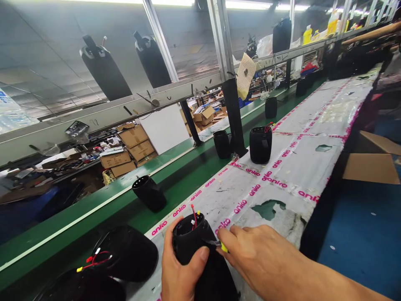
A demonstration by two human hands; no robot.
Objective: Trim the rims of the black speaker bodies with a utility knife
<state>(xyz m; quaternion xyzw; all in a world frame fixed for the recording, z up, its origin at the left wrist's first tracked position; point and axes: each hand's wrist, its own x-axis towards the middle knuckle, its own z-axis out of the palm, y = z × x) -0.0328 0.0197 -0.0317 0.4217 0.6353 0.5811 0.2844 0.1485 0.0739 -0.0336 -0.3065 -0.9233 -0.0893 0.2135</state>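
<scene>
My left hand [183, 267] is wrapped round a black cylindrical housing [214, 271], which looks like a speaker shell, tilted on the covered bench. Red wires [194, 217] with small white and yellow plugs stick out of its open top. In my right hand [250, 251] is a small yellow-handled knife [223, 246]; its thin blade meets the side of the housing just below the rim. Most of the handle is hidden by my fingers. Left of my hands lie two more black housings [134, 255], with red wires and plugs at their open ends.
A green conveyor belt [119, 217] runs alongside, carrying several black housings [148, 194]. Another housing [261, 146] stands farther along the bench sheet [241, 188], which is torn in places. Overhead, a metal rail [119, 106] crosses the view. An open cardboard box [371, 167] is at right.
</scene>
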